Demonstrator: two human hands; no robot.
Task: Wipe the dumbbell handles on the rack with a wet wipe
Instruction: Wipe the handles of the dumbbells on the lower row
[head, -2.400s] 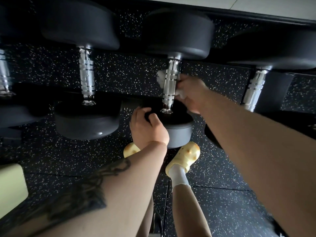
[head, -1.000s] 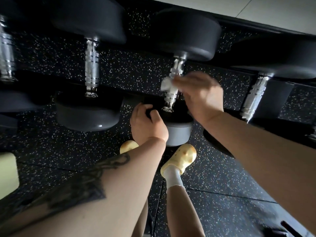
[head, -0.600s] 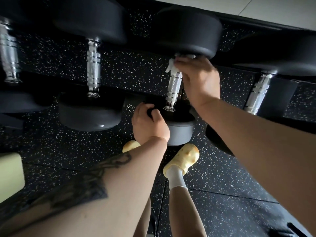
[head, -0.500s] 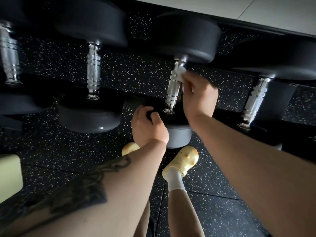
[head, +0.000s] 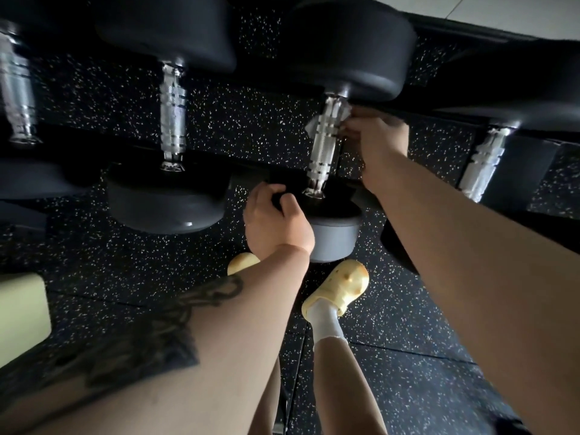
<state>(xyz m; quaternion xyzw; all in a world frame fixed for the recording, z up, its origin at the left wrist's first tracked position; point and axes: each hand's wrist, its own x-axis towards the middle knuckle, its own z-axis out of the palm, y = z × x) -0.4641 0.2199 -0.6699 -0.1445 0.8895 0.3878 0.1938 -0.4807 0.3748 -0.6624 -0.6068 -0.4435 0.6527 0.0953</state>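
Several black dumbbells with chrome knurled handles lie in a row on a dark rack. On the middle dumbbell's handle (head: 323, 152), my right hand (head: 375, 142) holds a white wet wipe (head: 337, 113) wrapped round the upper part, just under the far weight head (head: 348, 45). My left hand (head: 276, 221) grips the rim of the near weight head (head: 334, 237) of the same dumbbell. Part of the wipe is hidden behind the handle and my fingers.
Neighbouring handles stand at the left (head: 172, 111), far left (head: 17, 95) and right (head: 485, 161). Black speckled rubber floor (head: 408, 324) lies below. My feet in yellow clogs (head: 339, 287) stand under the rack. A pale green pad (head: 22, 312) sits at the left edge.
My right hand has slid the wipe along the middle handle, from its middle up to its far end near the upper head. My left hand has stayed on the near head.
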